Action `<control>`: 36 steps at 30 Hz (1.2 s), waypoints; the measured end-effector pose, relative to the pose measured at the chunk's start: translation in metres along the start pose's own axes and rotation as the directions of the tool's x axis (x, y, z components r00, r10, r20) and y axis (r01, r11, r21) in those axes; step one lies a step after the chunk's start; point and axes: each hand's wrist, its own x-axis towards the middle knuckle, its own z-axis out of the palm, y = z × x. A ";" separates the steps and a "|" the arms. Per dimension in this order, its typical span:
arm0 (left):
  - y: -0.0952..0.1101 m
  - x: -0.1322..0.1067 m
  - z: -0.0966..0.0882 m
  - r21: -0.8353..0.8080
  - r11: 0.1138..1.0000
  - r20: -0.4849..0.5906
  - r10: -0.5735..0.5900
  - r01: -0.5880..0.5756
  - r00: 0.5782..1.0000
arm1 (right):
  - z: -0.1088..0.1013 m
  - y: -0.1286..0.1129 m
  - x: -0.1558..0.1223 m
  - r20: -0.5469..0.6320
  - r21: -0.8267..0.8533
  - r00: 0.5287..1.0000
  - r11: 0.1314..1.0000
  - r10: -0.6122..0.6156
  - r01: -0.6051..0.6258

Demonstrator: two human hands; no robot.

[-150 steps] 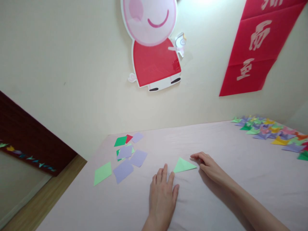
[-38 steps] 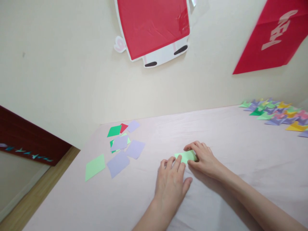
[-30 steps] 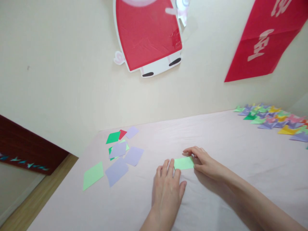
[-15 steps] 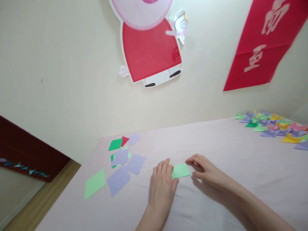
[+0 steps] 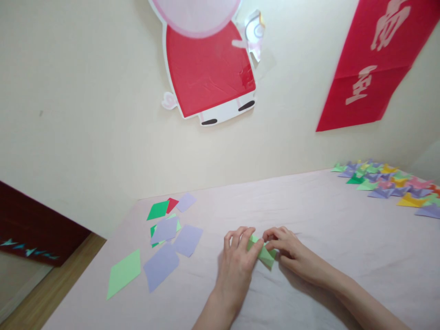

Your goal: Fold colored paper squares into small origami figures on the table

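A small folded piece of light green paper (image 5: 264, 253) lies on the pale pink table (image 5: 330, 215), pinched from both sides. My left hand (image 5: 237, 266) grips its left end with curled fingers. My right hand (image 5: 288, 252) grips its right end, fingertips pressed together on the fold. The two hands nearly touch over the paper, and part of it is hidden under the fingers.
Loose flat squares lie to the left: lavender sheets (image 5: 161, 270), a light green sheet (image 5: 123, 274), a dark green one (image 5: 157, 211) and a red one (image 5: 173, 204). A heap of folded coloured paper shapes (image 5: 388, 185) sits at the far right. A cartoon cutout (image 5: 209, 68) and a red banner (image 5: 374, 68) hang on the wall.
The green paper went from a flat triangle to a small flat rectangle, and is now lifted and creased between both hands. My hands have closed in on it.
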 end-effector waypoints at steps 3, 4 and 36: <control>0.000 0.000 0.000 -0.006 1.000 -0.016 0.030 -0.030 0.999 | -0.003 -0.006 0.002 0.041 0.019 0.999 1.000 -0.013 0.013; 0.000 0.000 -0.001 -0.017 0.999 -0.013 0.032 -0.032 0.999 | -0.004 -0.007 0.002 0.050 0.030 0.999 0.999 -0.016 0.014; 0.013 -0.020 -0.005 -0.210 0.954 0.222 -0.166 0.213 0.961 | -0.018 0.016 0.004 0.047 -0.069 0.996 0.995 0.082 -0.078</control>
